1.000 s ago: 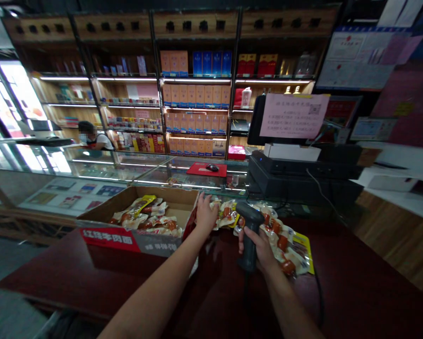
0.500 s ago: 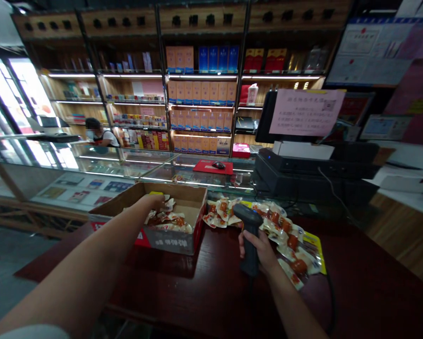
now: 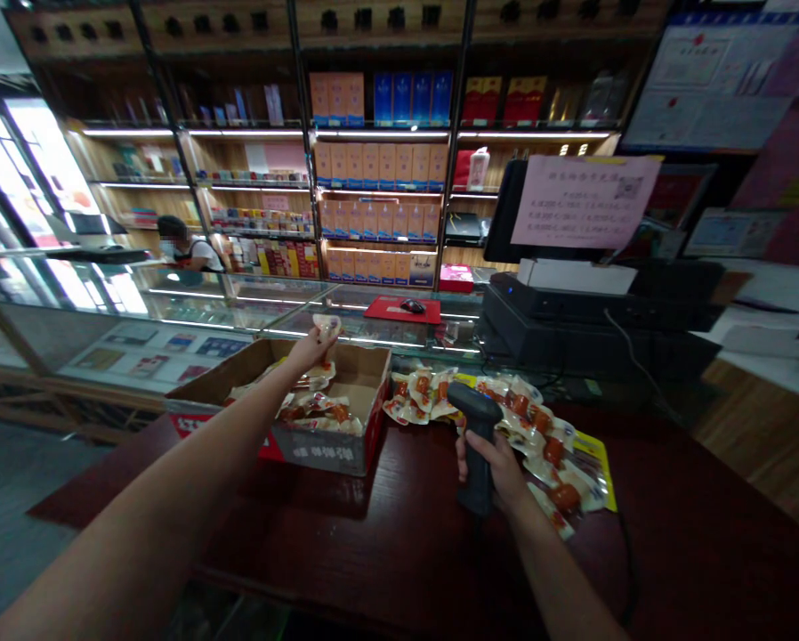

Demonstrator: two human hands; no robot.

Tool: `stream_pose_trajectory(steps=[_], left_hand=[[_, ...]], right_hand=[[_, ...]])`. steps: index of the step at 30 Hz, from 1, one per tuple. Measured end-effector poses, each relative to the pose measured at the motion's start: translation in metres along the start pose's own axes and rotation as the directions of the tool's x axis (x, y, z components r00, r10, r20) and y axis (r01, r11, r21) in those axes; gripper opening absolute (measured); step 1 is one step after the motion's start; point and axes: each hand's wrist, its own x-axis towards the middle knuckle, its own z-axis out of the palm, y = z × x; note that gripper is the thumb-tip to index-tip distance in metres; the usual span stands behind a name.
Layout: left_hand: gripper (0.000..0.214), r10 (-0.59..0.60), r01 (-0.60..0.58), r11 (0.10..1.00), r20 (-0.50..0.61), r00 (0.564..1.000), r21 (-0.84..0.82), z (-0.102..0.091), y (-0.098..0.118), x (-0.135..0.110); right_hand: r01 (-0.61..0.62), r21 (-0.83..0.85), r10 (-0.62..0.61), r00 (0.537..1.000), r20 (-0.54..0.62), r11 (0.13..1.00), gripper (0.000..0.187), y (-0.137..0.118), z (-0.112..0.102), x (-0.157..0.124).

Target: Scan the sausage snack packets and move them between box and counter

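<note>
My left hand (image 3: pixel 314 349) is raised over the far side of an open cardboard box (image 3: pixel 371 392), pinching a small clear snack packet (image 3: pixel 326 326) between its fingers. Several similar packets with reddish-brown contents (image 3: pixel 316 411) lie in the box. My right hand (image 3: pixel 499 469) grips a dark handheld barcode scanner (image 3: pixel 478 445) upright by its handle. Just beyond that hand, a loose spread of packets (image 3: pixel 506 414) and a yellow wrapper (image 3: pixel 593 458) lie on the counter, and the scanner's head sits close to them.
The box and packets stand on a dark red wooden counter (image 3: pixel 293 525). Behind them are a glass display case (image 3: pixel 239 307), a black cash register (image 3: pixel 573 312), and a cable. A person (image 3: pixel 187 245) stands beyond the case, before shelves of boxed goods (image 3: pixel 379 169).
My left hand has risen out of the box with a packet in its fingers. The right hand still holds the scanner, and the view has tilted slightly.
</note>
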Motion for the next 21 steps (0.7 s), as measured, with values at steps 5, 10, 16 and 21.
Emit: stream_pose_trajectory(steps=[5,10,16,21], left_hand=[[0.030,-0.139,0.291,0.647,0.267,0.954,-0.704,0.001,0.065,-0.038],[0.012,0.056,0.529,0.394,0.594,0.803,-0.752,0.028,0.109,-0.101],[0.040,0.122,0.333,0.417,0.415,0.902,-0.846,0.114,0.096,-0.147],[0.038,-0.009,0.120,0.593,0.142,0.990,-0.796,0.157,0.063,-0.154]], right_hand=[[0.000,0.016,0.000,1.000,0.000,1.000,0.035,0.003,-0.006,0.001],[0.004,0.021,-0.004,1.000,-0.005,1.000,0.035,0.004,-0.008,0.000],[0.046,0.050,-0.045,0.999,-0.015,0.998,0.034,0.001,-0.012,-0.002],[0.055,0.016,-0.056,0.998,0.014,0.998,0.031,0.004,-0.013,-0.003]])
